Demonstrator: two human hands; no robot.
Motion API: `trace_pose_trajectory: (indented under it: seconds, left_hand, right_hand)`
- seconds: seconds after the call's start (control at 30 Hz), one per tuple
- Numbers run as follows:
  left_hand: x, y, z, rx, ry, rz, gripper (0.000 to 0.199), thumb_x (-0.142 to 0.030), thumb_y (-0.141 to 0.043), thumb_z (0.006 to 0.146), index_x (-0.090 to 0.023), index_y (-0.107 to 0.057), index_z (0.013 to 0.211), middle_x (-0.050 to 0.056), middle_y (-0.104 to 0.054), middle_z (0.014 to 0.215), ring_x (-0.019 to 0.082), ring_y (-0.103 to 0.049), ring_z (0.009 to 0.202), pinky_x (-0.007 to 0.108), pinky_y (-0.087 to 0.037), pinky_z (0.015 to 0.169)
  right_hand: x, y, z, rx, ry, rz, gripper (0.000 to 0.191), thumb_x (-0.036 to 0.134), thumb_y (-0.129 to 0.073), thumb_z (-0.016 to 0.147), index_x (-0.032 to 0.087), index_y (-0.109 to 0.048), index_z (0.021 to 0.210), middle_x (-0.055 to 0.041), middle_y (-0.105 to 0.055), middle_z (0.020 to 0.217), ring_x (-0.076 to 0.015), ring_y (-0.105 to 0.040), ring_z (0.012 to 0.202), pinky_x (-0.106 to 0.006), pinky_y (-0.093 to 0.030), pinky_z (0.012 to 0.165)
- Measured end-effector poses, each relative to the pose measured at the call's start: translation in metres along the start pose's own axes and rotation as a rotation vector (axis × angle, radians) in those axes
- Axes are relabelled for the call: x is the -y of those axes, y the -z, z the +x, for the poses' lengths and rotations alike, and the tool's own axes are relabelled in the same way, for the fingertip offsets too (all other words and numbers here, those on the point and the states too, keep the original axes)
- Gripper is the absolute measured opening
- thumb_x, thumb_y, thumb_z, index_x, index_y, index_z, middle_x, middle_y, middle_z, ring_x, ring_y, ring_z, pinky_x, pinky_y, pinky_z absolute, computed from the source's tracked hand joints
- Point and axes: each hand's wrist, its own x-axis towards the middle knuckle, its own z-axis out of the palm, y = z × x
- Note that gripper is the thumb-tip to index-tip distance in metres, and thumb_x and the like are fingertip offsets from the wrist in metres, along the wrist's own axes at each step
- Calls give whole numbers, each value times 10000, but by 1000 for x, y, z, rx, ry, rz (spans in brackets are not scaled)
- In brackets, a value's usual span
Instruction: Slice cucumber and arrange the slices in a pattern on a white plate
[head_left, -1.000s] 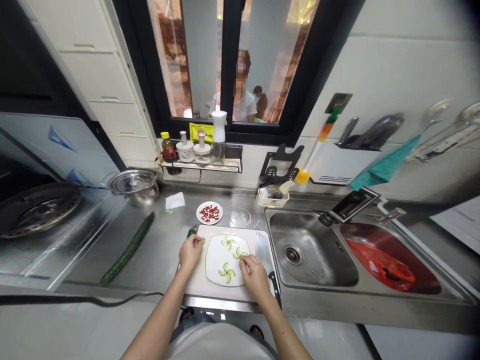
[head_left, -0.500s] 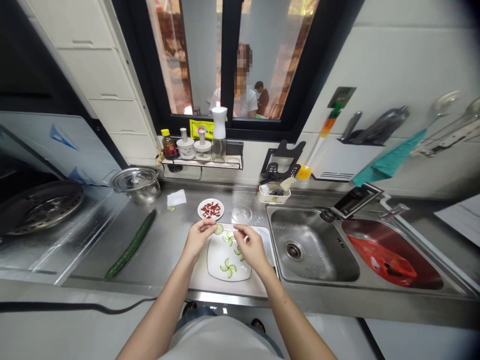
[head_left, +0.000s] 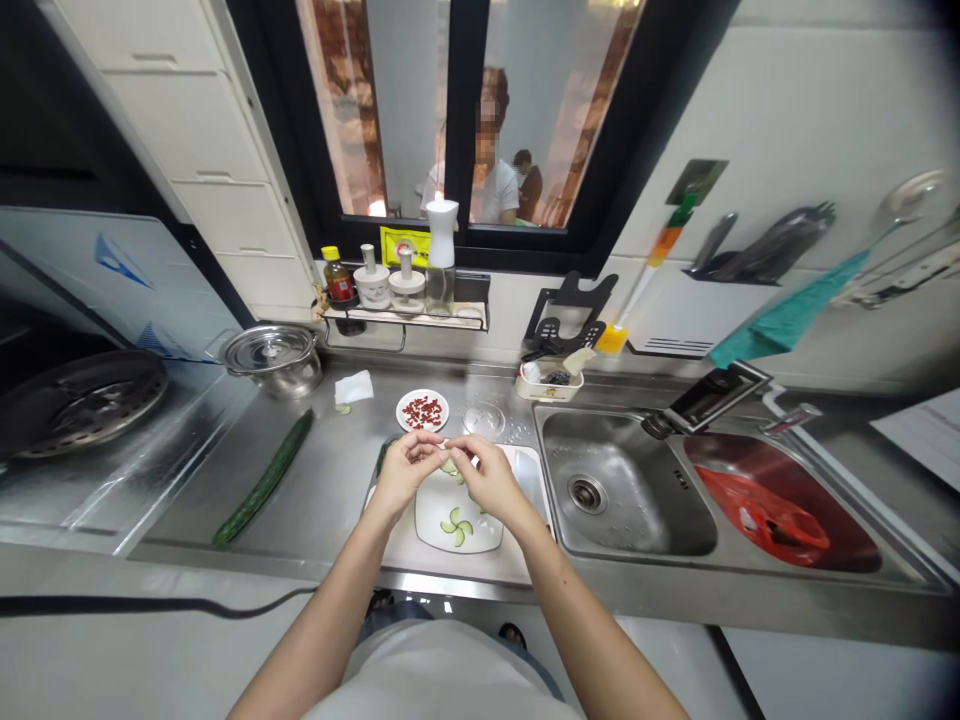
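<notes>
Above the far part of a white plate (head_left: 431,530), my left hand (head_left: 406,472) and my right hand (head_left: 487,478) meet fingertip to fingertip. Both are closed in a pinch around a thin cucumber slice (head_left: 448,464), mostly hidden by the fingers. Green cucumber pieces (head_left: 456,527) form a pinwheel on the near part of the plate. More pieces lie farther back, partly covered by my hands. The plate rests on a light cutting board (head_left: 517,565). Beyond my hands is a small white dish (head_left: 403,418) of chopped red bits.
A whole cucumber (head_left: 264,480) lies on the steel counter to the left, with a lidded pot (head_left: 274,360) behind it. A double sink (head_left: 622,485) is at the right. A condiment shelf (head_left: 405,318) hangs under the window, through which people show.
My hands have come together; the right one moved left until its fingertips met the left hand at the cucumber slice. The view has shifted slightly.
</notes>
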Motion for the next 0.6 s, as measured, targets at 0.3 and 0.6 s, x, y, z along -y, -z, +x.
trace_pose_trajectory:
  seconds: [0.3, 0.6]
  left_hand:
    - [11, 4, -1, -92, 229, -75, 471, -539, -647, 719, -173, -591, 1011, 23, -657, 752, 81, -554, 596, 152, -339, 482]
    - [7, -1, -8, 184, 535, -497, 412, -446, -622, 795, -219, -547, 1130, -6, -606, 715, 61, -554, 563, 118, -327, 434]
  right_hand:
    - [-1, 1, -1, -102, 7, -27, 190, 284, -486, 876, 189, -650, 877, -33, -656, 847, -144, -572, 776, -254, -442, 693]
    - [7, 4, -1, -133, 102, 1, 216, 289, -469, 905, 199, -664, 887, -44, -641, 879, -155, -571, 833, -266, -445, 720]
